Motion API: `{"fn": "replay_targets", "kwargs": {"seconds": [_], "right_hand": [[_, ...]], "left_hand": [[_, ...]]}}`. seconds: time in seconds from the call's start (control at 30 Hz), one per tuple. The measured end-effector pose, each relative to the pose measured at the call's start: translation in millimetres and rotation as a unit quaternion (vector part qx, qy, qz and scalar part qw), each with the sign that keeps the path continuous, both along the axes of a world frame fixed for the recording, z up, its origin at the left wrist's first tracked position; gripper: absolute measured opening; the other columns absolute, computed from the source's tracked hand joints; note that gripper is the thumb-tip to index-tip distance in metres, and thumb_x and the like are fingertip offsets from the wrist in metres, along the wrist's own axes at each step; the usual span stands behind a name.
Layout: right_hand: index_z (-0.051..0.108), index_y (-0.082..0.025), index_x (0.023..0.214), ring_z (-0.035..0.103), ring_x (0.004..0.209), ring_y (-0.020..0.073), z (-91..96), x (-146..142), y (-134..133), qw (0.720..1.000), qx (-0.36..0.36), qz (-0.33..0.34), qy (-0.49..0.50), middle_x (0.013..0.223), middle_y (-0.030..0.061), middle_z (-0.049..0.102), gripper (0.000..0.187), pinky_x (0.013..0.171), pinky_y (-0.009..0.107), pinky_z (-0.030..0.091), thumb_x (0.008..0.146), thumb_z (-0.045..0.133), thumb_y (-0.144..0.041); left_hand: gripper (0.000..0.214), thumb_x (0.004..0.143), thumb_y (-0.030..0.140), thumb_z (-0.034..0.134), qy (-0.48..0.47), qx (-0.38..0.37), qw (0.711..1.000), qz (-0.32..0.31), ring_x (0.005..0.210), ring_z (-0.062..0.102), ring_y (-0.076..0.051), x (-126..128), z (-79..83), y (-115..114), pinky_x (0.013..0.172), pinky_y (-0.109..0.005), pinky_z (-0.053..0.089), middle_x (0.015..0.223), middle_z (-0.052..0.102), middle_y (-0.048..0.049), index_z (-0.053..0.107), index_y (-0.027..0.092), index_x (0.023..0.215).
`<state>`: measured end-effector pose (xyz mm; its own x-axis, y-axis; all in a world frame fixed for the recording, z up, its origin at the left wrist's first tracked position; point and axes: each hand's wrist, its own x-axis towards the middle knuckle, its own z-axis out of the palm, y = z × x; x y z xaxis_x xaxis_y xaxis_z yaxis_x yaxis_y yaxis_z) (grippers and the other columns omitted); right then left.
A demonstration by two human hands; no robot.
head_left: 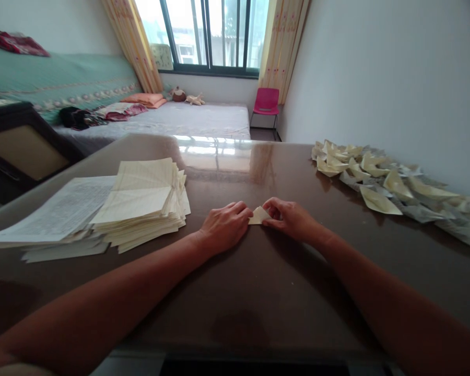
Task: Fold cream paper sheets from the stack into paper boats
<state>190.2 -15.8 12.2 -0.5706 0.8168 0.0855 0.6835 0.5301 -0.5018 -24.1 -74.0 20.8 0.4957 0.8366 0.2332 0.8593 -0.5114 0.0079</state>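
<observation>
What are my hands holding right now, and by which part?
A small folded paper on the table: the right hand pinches its right corner, the left hand rests on its left end.

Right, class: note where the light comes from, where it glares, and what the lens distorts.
Head view: daylight from the window blows out the panes; it glares on the glossy table beyond the folded paper between the left hand and right hand; the wide lens stretches both forearms.
</observation>
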Motion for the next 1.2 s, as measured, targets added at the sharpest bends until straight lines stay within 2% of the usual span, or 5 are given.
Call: {"fn": "replay_targets", "kwargs": {"seconds": [0.27, 0.6, 0.77, 0.87, 1.2], "right_hand": [[0.063, -0.018, 0.095, 0.054, 0.069, 0.0118, -2.7, -1.0, 1.5, 0.999, 0.029, 0.005, 0.016, 0.091, 0.0024, 0.063, 0.020, 0.065, 0.024, 0.040, 0.083, 0.060, -0.034], [0.063, -0.016, 0.080, 0.052, 0.066, 0.0131, 2.6, -2.3, 3.8, 0.996, -0.022, -0.002, 0.087, 0.070, 0.0003, 0.061, 0.024, 0.063, 0.024, 0.038, 0.089, 0.048, -0.033], [0.055, -0.016, 0.110, 0.048, 0.058, 0.0115, -1.6, -2.8, 5.7, 0.975, -0.119, -0.011, 0.186, 0.068, -0.0029, 0.057, 0.032, 0.055, 0.022, 0.038, 0.087, 0.050, -0.038], [0.048, -0.018, 0.123, 0.048, 0.056, 0.0107, -2.2, -4.9, 1.6, 0.981, -0.086, -0.011, 0.176, 0.067, -0.0045, 0.057, 0.041, 0.057, 0.022, 0.039, 0.087, 0.051, -0.036], [0.066, -0.019, 0.114, 0.051, 0.058, 0.0088, 1.3, -8.7, -5.2, 0.993, -0.020, 0.033, 0.108, 0.083, 0.0016, 0.065, 0.039, 0.058, 0.021, 0.041, 0.085, 0.058, -0.043]], "left_hand": [[0.022, 0.096, 0.032, 0.039, -0.008, -0.004, 1.000, -0.004, 0.095, 0.056, -0.016, -1.9, -4.1, 4.9, 0.063, -0.023, 0.046, 0.104, 0.061, -0.0012, 0.060, 0.025, 0.099], [0.030, 0.090, 0.030, 0.048, -0.127, -0.019, 0.992, 0.008, 0.104, 0.058, -0.019, -5.0, -11.0, 9.7, 0.080, -0.029, 0.052, 0.115, 0.059, -0.0028, 0.056, 0.027, 0.120], [0.027, 0.090, 0.024, 0.048, -0.307, -0.053, 0.950, -0.015, 0.077, 0.062, -0.011, -5.7, -17.8, 16.1, 0.076, -0.026, 0.053, 0.109, 0.060, -0.0032, 0.062, 0.022, 0.113], [0.024, 0.090, 0.024, 0.049, -0.362, -0.067, 0.929, -0.031, 0.080, 0.063, -0.011, -4.1, -19.5, 18.5, 0.075, -0.025, 0.055, 0.105, 0.059, -0.0044, 0.064, 0.019, 0.108], [0.019, 0.087, 0.019, 0.052, -0.391, -0.079, 0.915, -0.052, 0.082, 0.063, -0.010, -0.6, -17.9, 17.6, 0.080, -0.025, 0.057, 0.099, 0.058, -0.0037, 0.062, 0.017, 0.103]]}}
